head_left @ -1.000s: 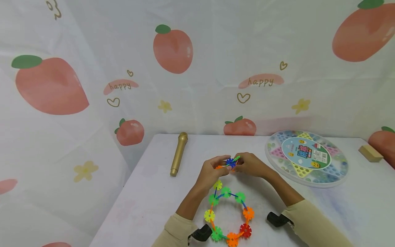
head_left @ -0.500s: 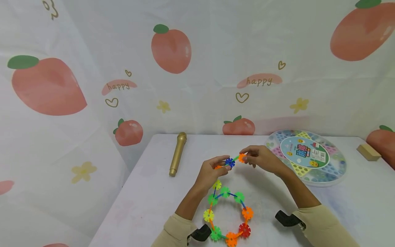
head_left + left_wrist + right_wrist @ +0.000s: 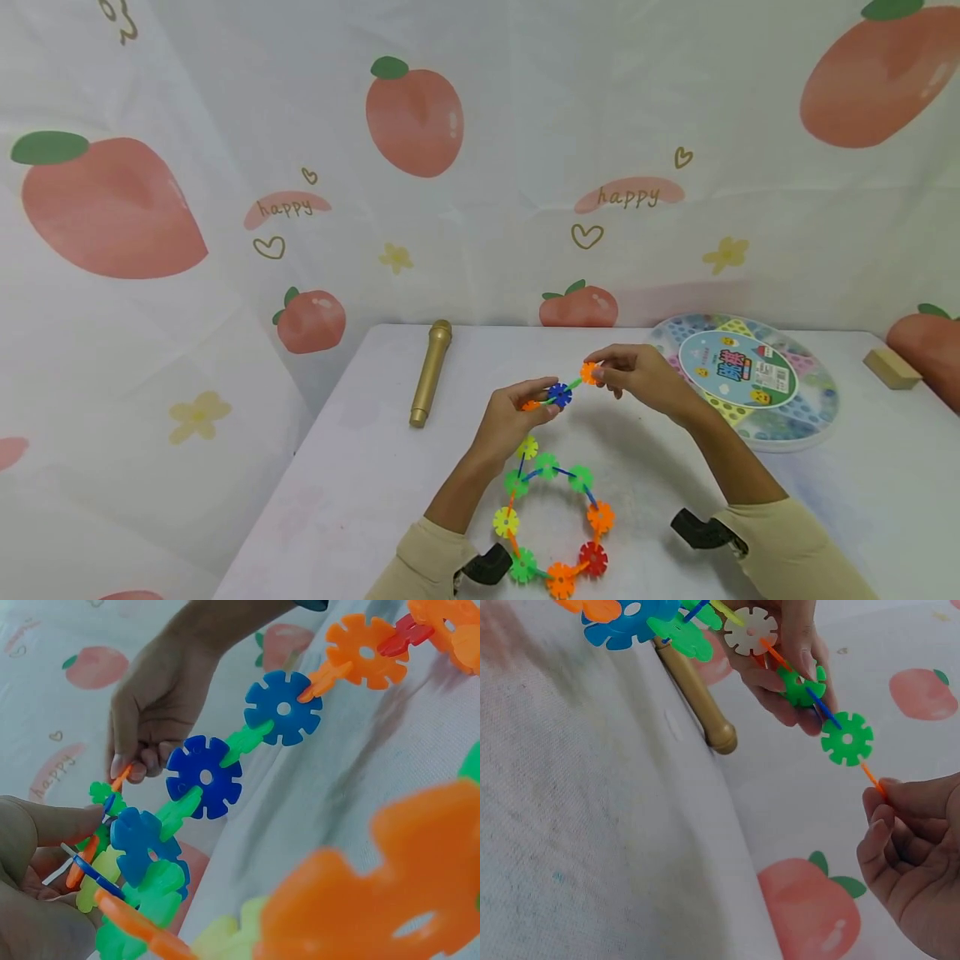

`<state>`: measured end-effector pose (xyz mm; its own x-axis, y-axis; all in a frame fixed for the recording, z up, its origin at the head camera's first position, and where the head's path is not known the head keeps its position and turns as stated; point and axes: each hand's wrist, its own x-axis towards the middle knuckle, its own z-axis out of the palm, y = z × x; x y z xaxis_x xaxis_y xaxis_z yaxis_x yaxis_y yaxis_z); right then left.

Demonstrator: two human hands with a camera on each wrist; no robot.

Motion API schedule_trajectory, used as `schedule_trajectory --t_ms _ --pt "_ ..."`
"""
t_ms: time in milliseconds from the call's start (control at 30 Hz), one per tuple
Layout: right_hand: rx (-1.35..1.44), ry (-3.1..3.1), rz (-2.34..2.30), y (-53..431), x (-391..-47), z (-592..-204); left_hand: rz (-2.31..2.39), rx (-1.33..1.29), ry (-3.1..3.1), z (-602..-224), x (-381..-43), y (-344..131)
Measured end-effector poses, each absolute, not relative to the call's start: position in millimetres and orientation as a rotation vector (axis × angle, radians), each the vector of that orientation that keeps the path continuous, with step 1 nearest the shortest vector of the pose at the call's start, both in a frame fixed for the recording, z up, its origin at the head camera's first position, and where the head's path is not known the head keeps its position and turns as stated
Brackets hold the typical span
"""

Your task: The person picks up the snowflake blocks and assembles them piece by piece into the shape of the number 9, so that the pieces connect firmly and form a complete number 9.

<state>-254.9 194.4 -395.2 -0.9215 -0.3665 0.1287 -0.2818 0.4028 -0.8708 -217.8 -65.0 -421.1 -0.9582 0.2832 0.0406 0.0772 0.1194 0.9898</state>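
A chain of interlocking plastic snowflake discs runs between the hands. In the head view my left hand [image 3: 517, 417] pinches it beside a blue disc [image 3: 559, 395]. My right hand [image 3: 637, 379], up and to the right, pinches an orange disc [image 3: 589, 372] at the chain's end. Seen by the right wrist camera, that orange disc is edge-on and slotted into a green disc [image 3: 847, 739]. More of the chain, with dark blue discs [image 3: 204, 777] and orange discs [image 3: 367, 652], crosses the left wrist view. Below the hands a ring of joined discs [image 3: 601, 517] lies on the table.
A gold microphone-shaped stick [image 3: 431, 375] lies at the table's back left. At the back right is a round game board [image 3: 738, 375] with a printed label, and a small wooden block [image 3: 892, 368] is farther right. A fruit-print cloth [image 3: 480, 250] hangs behind the table [image 3: 360, 500].
My right hand has moved right and slightly up, away from the left, bringing the orange end disc into sight. The left hand keeps its hold in nearly the same place.
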Motion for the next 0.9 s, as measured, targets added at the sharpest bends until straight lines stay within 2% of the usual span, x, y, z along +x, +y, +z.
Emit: schedule_trajectory --t_ms 900 --pt "-0.595 2.510 -1.655 194.9 -251.5 -390.4 2.003 0.377 2.152 -421.2 -217.5 -64.2"
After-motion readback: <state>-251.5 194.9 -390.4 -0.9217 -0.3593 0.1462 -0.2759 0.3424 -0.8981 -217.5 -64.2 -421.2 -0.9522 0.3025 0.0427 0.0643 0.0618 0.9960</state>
